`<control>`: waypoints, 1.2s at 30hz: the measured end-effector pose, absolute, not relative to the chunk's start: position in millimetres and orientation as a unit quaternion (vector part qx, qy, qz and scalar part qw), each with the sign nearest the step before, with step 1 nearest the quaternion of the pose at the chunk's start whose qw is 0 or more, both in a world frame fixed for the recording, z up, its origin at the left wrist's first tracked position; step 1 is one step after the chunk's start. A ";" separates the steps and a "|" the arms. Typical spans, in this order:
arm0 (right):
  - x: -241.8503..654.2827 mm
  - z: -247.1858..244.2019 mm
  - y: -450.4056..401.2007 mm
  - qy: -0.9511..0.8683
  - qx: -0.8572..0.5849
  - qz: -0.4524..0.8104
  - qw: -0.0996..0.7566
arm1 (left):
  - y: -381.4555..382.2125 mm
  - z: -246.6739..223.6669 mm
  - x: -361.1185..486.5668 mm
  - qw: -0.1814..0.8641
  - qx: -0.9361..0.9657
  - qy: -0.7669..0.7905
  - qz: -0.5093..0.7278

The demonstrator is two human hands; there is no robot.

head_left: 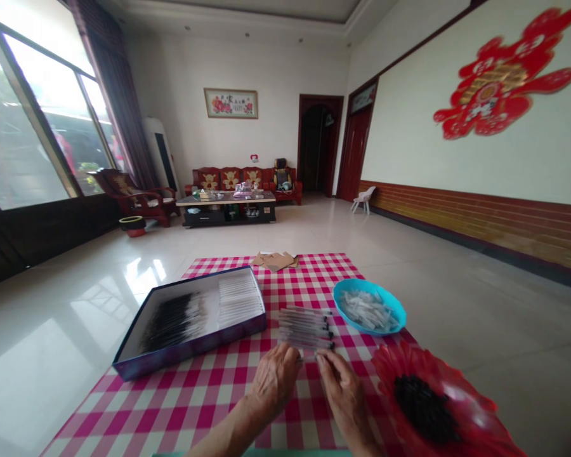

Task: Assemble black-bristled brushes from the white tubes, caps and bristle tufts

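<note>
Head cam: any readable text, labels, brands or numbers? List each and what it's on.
No text can be read with certainty.
Framed picture on the back wall: dark characters along the top, too small to read.
Small red-and-white sign above the sofa: too small to read.
Red wall decoration on the right wall: gold central panel with marks, too blurred to read.
Blue box on the checked cloth: printed side, nothing legible.

The tablecloth (pixel 171 406) is pink-and-white gingham, the bowl (pixel 356 285) turquoise, the flower-shaped dish (pixel 461 387) red.
</note>
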State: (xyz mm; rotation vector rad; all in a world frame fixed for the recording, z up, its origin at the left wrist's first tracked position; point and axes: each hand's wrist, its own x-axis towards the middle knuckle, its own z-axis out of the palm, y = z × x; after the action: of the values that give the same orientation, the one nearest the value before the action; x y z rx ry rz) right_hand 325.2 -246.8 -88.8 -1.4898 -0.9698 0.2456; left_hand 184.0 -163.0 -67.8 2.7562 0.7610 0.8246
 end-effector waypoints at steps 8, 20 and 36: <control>323.5 -83.9 -249.0 -0.422 -0.656 0.152 0.608 | -179.8 -72.2 192.9 0.068 0.906 0.263 0.326; 322.7 -77.7 -246.6 -0.445 -0.599 0.202 0.634 | -170.4 -80.4 184.6 0.018 0.921 0.246 0.302; 315.2 -83.5 -246.3 -0.446 -0.631 0.172 0.611 | -166.7 -76.2 184.1 0.028 0.925 0.230 0.301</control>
State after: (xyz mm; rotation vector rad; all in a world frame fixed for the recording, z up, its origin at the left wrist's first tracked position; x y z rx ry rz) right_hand 315.2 -246.3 -83.5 -1.4553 -1.0287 0.3977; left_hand 184.1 -166.7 -76.2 2.8543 0.7110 0.9297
